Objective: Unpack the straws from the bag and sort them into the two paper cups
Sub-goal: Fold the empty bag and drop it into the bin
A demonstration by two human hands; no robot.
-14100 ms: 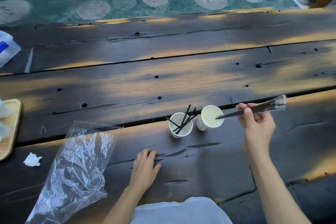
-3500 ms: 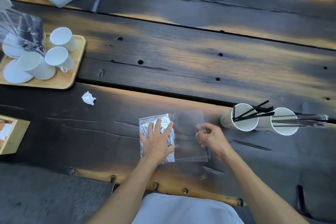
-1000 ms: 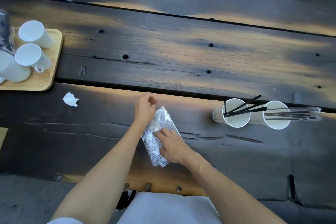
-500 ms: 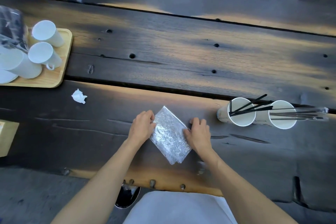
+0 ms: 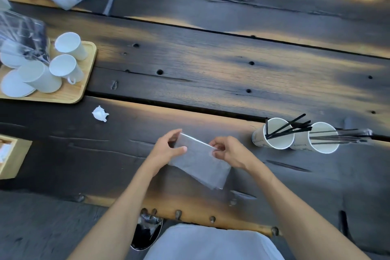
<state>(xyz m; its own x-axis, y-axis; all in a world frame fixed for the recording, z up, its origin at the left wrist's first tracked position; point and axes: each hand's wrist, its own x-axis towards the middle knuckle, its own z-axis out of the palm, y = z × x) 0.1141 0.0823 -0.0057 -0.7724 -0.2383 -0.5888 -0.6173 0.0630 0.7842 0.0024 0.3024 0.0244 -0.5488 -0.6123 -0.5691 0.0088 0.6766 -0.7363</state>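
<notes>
Down near the front edge of the wooden table (image 5: 211,65), both hands are holding the folded clear bag (image 5: 200,162), the left hand (image 5: 166,150) pinching its upper left corner and the right hand (image 5: 230,152) pinching its upper right edge. Off to the right, two paper cups (image 5: 274,135) are standing side by side, touching, with black straws (image 5: 289,127) leaning out of the left one and a wrapped bundle of straws (image 5: 339,136) lying across the right one.

Straws (image 5: 289,127) in cups (image 5: 274,136), right of bag (image 5: 200,164)
</notes>
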